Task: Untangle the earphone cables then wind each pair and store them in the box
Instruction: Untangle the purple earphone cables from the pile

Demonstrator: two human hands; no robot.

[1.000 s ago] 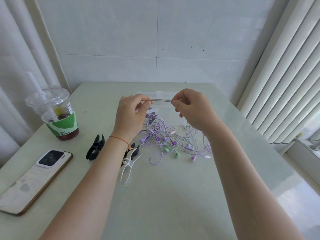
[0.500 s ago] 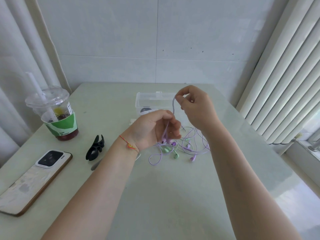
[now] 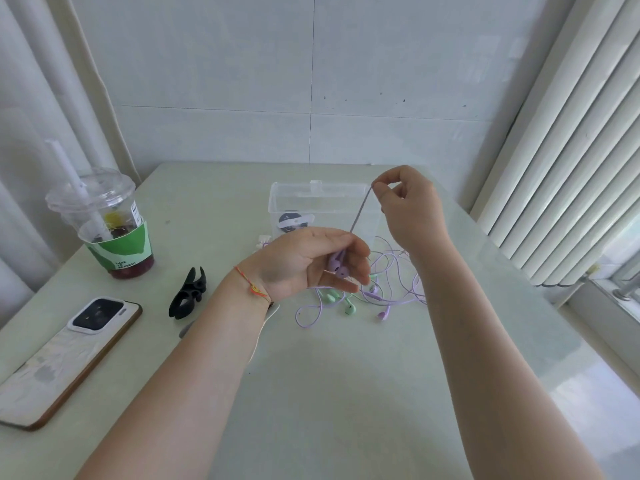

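On the desk (image 3: 346,393), left of the clear box (image 3: 322,206), stand a lidded drink cup (image 3: 104,223) with a straw, a black cable clip (image 3: 188,297) and a phone (image 3: 65,358) lying camera-up; the left forearm crosses in front of the box and hides part of another clip; the box holds a wound dark coil (image 3: 291,221); just in front of it lies the tangle of purple and green earphone cables (image 3: 374,292); the left hand (image 3: 308,263) curls round 2 purple earbuds (image 3: 337,266); the right hand (image 3: 412,209) pinches their taut cable beside the box.
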